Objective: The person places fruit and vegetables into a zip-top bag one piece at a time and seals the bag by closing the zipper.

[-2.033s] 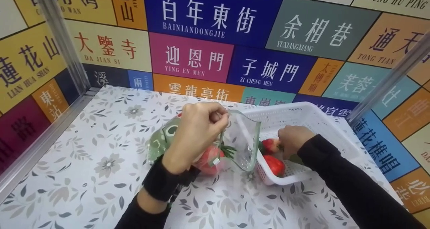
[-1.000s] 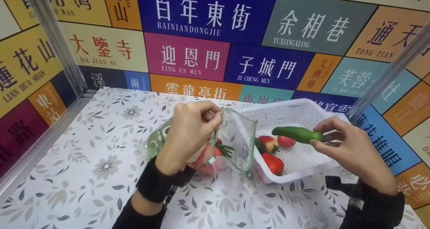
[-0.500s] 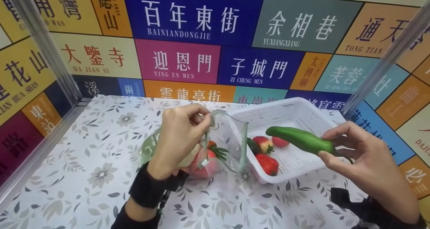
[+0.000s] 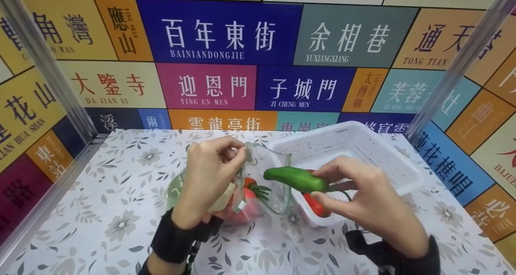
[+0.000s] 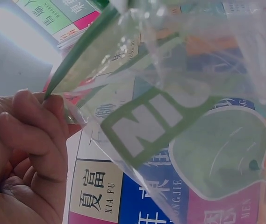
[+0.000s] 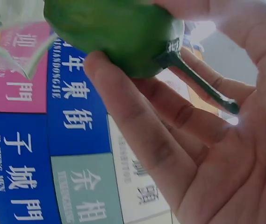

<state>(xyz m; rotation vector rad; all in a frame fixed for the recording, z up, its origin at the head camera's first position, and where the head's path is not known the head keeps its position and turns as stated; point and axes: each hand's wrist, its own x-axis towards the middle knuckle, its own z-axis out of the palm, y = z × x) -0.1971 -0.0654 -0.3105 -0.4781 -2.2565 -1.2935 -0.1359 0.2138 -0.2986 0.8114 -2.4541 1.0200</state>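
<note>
My left hand pinches the top edge of a clear plastic bag with green trim and green print, holding its mouth apart. Through the plastic show a round reddish-pink thing, something orange with green stalks and a pale piece, partly hidden by the hand. In my right hand is a green pepper, gripped near its stem end between thumb and fingers. Its tip points left, at the bag's mouth. The right wrist view shows its dark stem lying between the fingers.
Right of the bag stands a white perforated basket with a red pepper inside; my right hand and the green pepper cover part of it. A floral cloth covers the table. A wall of printed signs rises behind, with metal posts at both corners.
My right hand reached into the basket, lifted the green pepper out and carried it left to the bag's mouth. The left hand keeps its pinch on the bag. The head view has shifted slightly.
</note>
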